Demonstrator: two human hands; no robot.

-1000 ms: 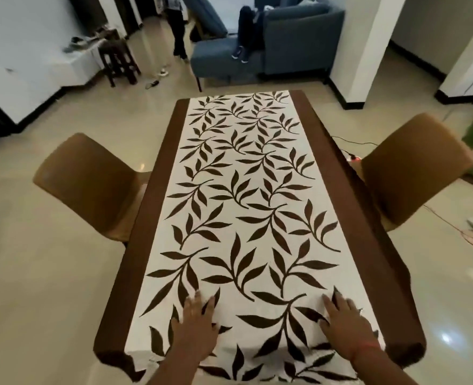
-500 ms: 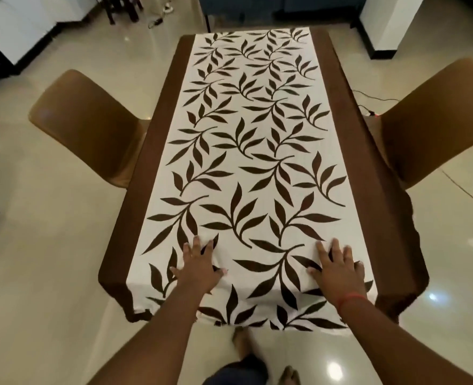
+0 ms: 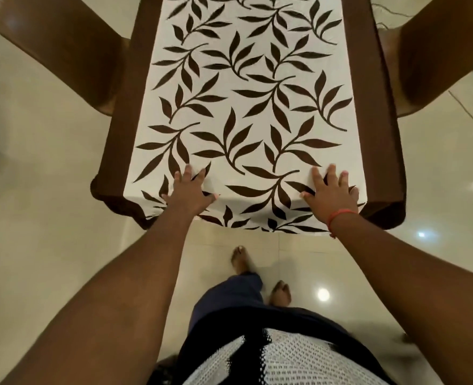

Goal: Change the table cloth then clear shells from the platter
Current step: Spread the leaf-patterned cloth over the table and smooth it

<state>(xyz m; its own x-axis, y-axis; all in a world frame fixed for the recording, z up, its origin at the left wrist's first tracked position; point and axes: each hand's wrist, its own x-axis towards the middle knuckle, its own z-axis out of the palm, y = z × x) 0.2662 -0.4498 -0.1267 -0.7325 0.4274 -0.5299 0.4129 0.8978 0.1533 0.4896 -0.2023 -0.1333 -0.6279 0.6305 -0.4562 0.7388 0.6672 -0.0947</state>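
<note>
A white table cloth (image 3: 252, 112) with a dark leaf print and brown side borders lies flat along the table, its near end hanging over the table's front edge. My left hand (image 3: 189, 190) presses flat on the cloth near the front left, fingers spread. My right hand (image 3: 331, 191), with a red thread at the wrist, presses flat on the cloth near the front right. Both hands sit just behind the table's near edge. No platter or shells are in view.
A brown chair (image 3: 63, 48) stands at the table's left side and another brown chair (image 3: 441, 48) at its right. Glossy cream floor tiles (image 3: 35, 218) surround the table. My bare feet (image 3: 260, 276) stand just in front of the near edge. A thin cable (image 3: 471, 115) lies on the floor at right.
The camera has tilted down and the far room has left the view. Both hands have slid back along the cloth toward the table's near edge, still flat.
</note>
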